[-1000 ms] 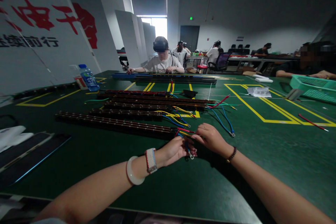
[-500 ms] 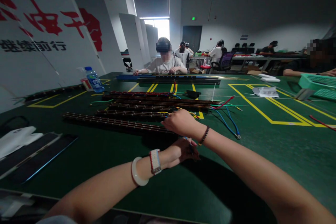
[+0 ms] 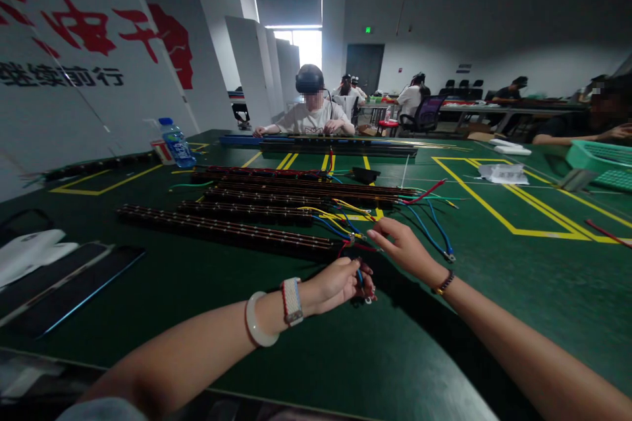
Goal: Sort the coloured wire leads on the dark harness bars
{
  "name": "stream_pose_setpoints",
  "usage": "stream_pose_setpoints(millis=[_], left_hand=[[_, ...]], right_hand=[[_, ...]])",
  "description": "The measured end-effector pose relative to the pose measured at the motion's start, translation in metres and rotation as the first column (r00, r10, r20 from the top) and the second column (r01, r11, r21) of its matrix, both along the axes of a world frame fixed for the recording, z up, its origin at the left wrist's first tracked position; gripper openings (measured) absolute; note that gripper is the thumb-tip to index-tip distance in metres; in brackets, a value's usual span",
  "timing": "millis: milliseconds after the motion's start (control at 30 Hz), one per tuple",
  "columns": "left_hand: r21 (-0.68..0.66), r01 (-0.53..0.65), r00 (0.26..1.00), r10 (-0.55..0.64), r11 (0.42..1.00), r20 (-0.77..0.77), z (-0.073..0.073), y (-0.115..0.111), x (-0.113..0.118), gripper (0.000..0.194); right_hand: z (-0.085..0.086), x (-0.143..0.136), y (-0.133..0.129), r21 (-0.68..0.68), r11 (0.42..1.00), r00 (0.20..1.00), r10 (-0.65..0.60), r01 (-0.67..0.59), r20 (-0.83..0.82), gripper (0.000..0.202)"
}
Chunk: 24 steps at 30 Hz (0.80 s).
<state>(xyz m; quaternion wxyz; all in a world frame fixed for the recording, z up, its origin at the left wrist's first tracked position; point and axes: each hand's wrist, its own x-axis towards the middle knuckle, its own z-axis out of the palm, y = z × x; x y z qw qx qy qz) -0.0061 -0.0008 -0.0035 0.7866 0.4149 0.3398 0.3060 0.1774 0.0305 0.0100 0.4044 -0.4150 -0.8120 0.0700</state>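
Observation:
My left hand point(image 3: 343, 284) is closed around a short blue wire point(image 3: 360, 277) at the end of the nearest black bar. A small metal lug point(image 3: 368, 300) sticks out below the fingers. My right hand point(image 3: 402, 247) is just right of the bar ends, its thumb and fingers a little apart and bent, close to the loose wire ends. A long black bar with copper-coloured strips point(image 3: 232, 230) lies slanting across the green table, its right end by my left hand. Yellow wires point(image 3: 345, 232), blue wires and a red wire point(image 3: 364, 248) come from the bar ends between my hands.
More wired black bars point(image 3: 276, 196) lie behind. Thick blue cables point(image 3: 434, 230) with lugs rest at right. A bottle point(image 3: 176, 143) stands at back left, a dark flat panel point(image 3: 83, 289) at left, a green basket point(image 3: 602, 161) at right. A person point(image 3: 311, 112) sits opposite.
My right hand has moved right and away from the bar end, uncovering the yellow, blue and red wires. My left hand has stayed nearly in place, and the blue wire in it shows more clearly.

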Motion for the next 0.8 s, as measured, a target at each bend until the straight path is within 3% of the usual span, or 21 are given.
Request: stream_pose_setpoints(millis=[200, 433, 600, 800], left_hand=[[-0.029, -0.064, 0.998, 0.063, 0.998, -0.026, 0.008, -0.006, 0.002, 0.022], [0.024, -0.098, 0.992, 0.1, 0.995, -0.078, 0.008, -0.011, 0.003, 0.021], [0.066, -0.017, 0.963, 0.034, 0.998, -0.268, 0.014, -0.008, -0.001, 0.023], [0.112, 0.188, 0.857, -0.107, 0.976, -0.504, 0.023, 0.002, -0.011, 0.027]], right_hand=[[-0.031, 0.01, -0.003, -0.032, 0.999, 0.97, -0.028, 0.036, 0.24, 0.044], [-0.037, 0.007, 0.001, -0.076, 0.994, 0.972, -0.061, 0.08, 0.227, 0.048], [-0.041, 0.007, 0.001, -0.108, 0.989, 0.974, -0.075, 0.1, 0.215, 0.047], [-0.042, 0.007, 0.003, -0.161, 0.982, 0.978, -0.068, 0.1, 0.197, 0.044]])
